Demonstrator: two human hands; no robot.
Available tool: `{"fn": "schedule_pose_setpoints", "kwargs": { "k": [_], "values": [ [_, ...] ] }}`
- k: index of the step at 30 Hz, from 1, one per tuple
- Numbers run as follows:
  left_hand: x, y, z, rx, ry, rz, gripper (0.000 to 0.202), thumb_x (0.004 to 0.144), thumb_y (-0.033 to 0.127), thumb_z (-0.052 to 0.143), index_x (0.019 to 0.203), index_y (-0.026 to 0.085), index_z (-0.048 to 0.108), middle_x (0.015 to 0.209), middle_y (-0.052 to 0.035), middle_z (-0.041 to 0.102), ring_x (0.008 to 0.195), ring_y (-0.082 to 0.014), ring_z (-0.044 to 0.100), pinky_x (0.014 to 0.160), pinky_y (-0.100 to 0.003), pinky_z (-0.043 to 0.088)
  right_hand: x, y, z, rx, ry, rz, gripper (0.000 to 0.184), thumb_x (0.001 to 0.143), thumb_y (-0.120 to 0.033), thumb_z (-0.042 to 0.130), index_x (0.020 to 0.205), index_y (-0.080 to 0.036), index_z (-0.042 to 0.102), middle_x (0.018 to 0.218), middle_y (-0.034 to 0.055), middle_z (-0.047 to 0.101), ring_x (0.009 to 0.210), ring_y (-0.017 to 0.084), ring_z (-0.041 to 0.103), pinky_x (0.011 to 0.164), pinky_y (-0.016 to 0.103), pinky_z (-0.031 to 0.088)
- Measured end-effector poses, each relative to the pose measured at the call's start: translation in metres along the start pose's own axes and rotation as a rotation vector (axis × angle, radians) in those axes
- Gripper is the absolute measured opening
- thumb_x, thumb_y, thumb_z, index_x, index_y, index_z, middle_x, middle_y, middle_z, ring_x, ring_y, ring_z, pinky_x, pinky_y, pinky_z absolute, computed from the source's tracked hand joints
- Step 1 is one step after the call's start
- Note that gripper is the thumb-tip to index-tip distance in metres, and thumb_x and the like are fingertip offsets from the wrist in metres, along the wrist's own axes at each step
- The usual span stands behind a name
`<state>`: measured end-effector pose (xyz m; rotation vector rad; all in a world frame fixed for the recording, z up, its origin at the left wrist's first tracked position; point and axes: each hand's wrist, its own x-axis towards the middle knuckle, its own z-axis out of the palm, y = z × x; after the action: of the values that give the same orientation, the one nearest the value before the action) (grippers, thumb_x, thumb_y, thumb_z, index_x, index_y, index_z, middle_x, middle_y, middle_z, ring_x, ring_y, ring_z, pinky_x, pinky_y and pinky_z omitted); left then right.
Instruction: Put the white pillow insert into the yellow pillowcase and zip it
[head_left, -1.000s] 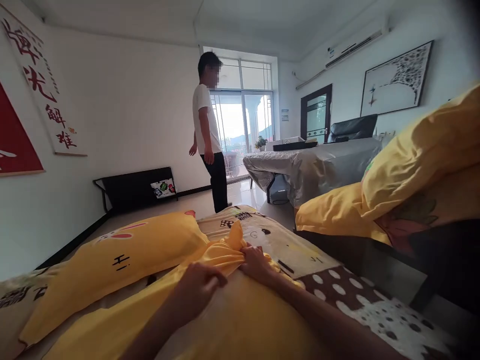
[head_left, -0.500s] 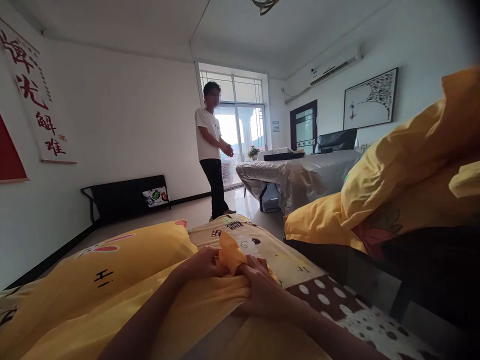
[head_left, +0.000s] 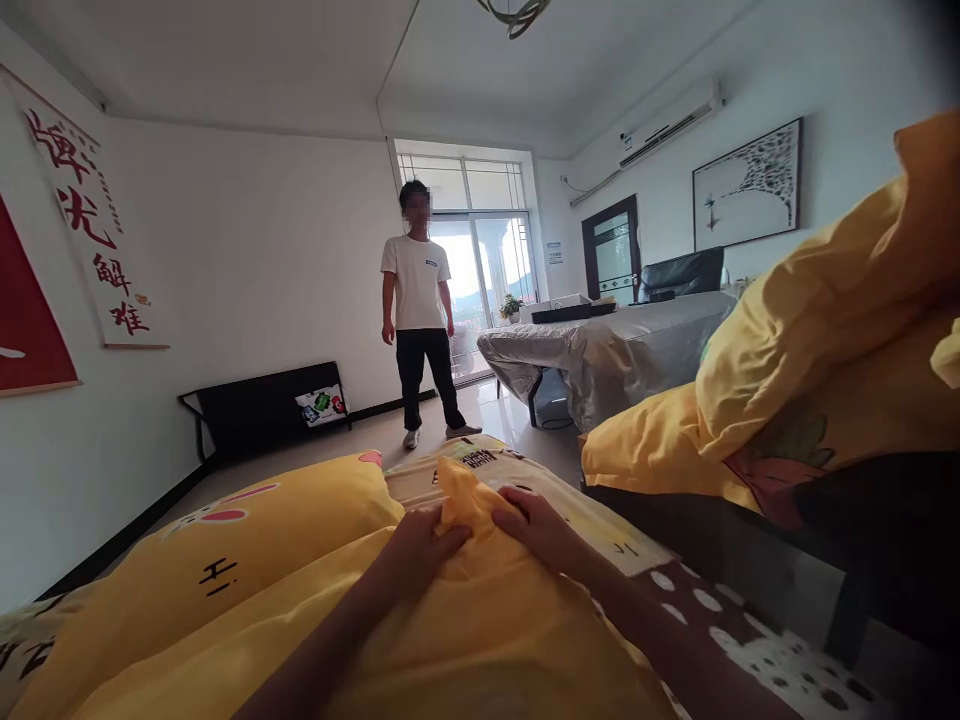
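Observation:
A yellow cloth cover (head_left: 480, 620) lies bunched in front of me, its gathered end standing up in a peak between my hands. My left hand (head_left: 424, 545) grips that end from the left, thumb pressed over the fabric. On the other side, my right hand (head_left: 529, 525) pinches the same cloth, fingers curled over it. The cover hides what is under it, if anything. Close to my left arm rests a yellow pillow (head_left: 285, 530) with a pink-eared face print. Beneath everything is a patterned blanket (head_left: 600, 525) with brown and cream areas.
A person (head_left: 417, 290) in a white shirt stands beyond the bed. More yellow bedding (head_left: 810, 330) is heaped on a dark surface at right. Behind it stands a plastic-covered table (head_left: 622, 345). A low black frame (head_left: 255, 405) leans by the left wall.
My hands have shifted their hold on the bunched cloth, and more of it shows between them. The standing person has turned to face me and lowered their arms. The view has tilted slightly.

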<state>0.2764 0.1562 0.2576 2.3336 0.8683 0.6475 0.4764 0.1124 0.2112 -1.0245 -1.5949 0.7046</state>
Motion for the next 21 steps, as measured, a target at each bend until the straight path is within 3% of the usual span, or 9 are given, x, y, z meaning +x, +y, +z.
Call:
{"fn": "schedule_pose_setpoints", "kwargs": {
  "k": [4, 7, 9, 12, 16, 18, 20, 21],
  "values": [
    [-0.004, 0.004, -0.01, -0.096, -0.127, -0.065, 0.031, 0.076, 0.039, 0.057, 0.092, 0.013, 0.063, 0.087, -0.0025, 0.065, 0.078, -0.0174, 0.055, 0.064, -0.023, 0.039, -0.005, 0.005, -0.001, 0.088, 0.028, 0.044, 0.032, 0.077, -0.048, 0.058, 0.084, -0.017, 0.051, 0.076, -0.0008, 0.05, 0.068, 0.012, 0.044, 0.058, 0.022, 0.035],
    [-0.006, 0.008, -0.016, -0.13, -0.195, -0.099, 0.028, 0.076, 0.036, 0.057, 0.091, 0.013, 0.062, 0.082, -0.0007, 0.062, 0.073, -0.0144, 0.053, 0.061, -0.021, 0.038, -0.009, 0.013, -0.007, -0.068, 0.117, 0.059, 0.031, 0.073, -0.044, 0.059, 0.068, -0.017, 0.047, 0.064, -0.0025, 0.043, 0.062, 0.01, 0.038, 0.054, 0.021, 0.029],
    [-0.006, 0.009, -0.018, -0.169, -0.221, -0.141, 0.026, 0.077, 0.034, 0.055, 0.091, 0.014, 0.062, 0.084, -0.0006, 0.062, 0.074, -0.0144, 0.053, 0.061, -0.021, 0.038, -0.012, 0.022, -0.012, -0.186, 0.192, 0.069, 0.039, 0.071, -0.047, 0.058, 0.057, -0.017, 0.037, 0.056, -0.0036, 0.032, 0.057, 0.009, 0.031, 0.051, 0.022, 0.024],
    [-0.002, 0.004, -0.015, -0.265, -0.203, -0.183, 0.025, 0.077, 0.034, 0.056, 0.09, 0.014, 0.062, 0.084, -0.0011, 0.061, 0.077, -0.0155, 0.054, 0.063, -0.022, 0.04, -0.017, 0.042, -0.019, -0.178, 0.133, 0.109, 0.048, 0.075, -0.057, 0.05, 0.054, -0.017, 0.031, 0.053, -0.0034, 0.028, 0.055, 0.008, 0.027, 0.049, 0.022, 0.023],
    [0.008, -0.008, -0.003, -0.34, -0.034, -0.244, 0.029, 0.075, 0.039, 0.059, 0.082, 0.011, 0.061, 0.076, -0.0012, 0.057, 0.072, -0.014, 0.052, 0.061, -0.021, 0.04, -0.015, 0.051, -0.032, -0.157, -0.065, 0.203, 0.049, 0.083, -0.058, 0.04, 0.058, -0.016, 0.045, 0.054, -0.0015, 0.04, 0.054, 0.009, 0.034, 0.048, 0.023, 0.027],
    [0.013, -0.013, 0.003, -0.324, 0.013, -0.236, 0.031, 0.075, 0.043, 0.059, 0.075, 0.011, 0.058, 0.069, 0.0003, 0.053, 0.066, -0.0115, 0.048, 0.057, -0.02, 0.037, -0.007, 0.04, -0.039, -0.327, -0.045, 0.154, 0.041, 0.081, -0.052, 0.048, 0.063, -0.016, 0.054, 0.063, 0.0004, 0.051, 0.058, 0.011, 0.041, 0.053, 0.023, 0.032],
    [0.017, -0.015, 0.006, -0.315, 0.011, -0.238, 0.035, 0.075, 0.047, 0.059, 0.072, 0.012, 0.055, 0.065, 0.0014, 0.05, 0.061, -0.0099, 0.045, 0.053, -0.019, 0.035, 0.006, 0.023, -0.041, -0.467, 0.012, 0.047, 0.03, 0.074, -0.046, 0.061, 0.086, -0.018, 0.063, 0.085, 0.004, 0.061, 0.071, 0.014, 0.051, 0.063, 0.025, 0.038],
    [0.018, -0.014, 0.007, -0.31, 0.004, -0.238, 0.037, 0.074, 0.049, 0.059, 0.072, 0.012, 0.055, 0.065, 0.0013, 0.051, 0.06, -0.01, 0.045, 0.052, -0.019, 0.035, 0.014, 0.015, -0.039, -0.488, 0.026, 0.011, 0.038, 0.07, -0.043, 0.065, 0.099, -0.019, 0.063, 0.094, 0.0057, 0.062, 0.078, 0.017, 0.053, 0.068, 0.026, 0.04]
  ]
}}
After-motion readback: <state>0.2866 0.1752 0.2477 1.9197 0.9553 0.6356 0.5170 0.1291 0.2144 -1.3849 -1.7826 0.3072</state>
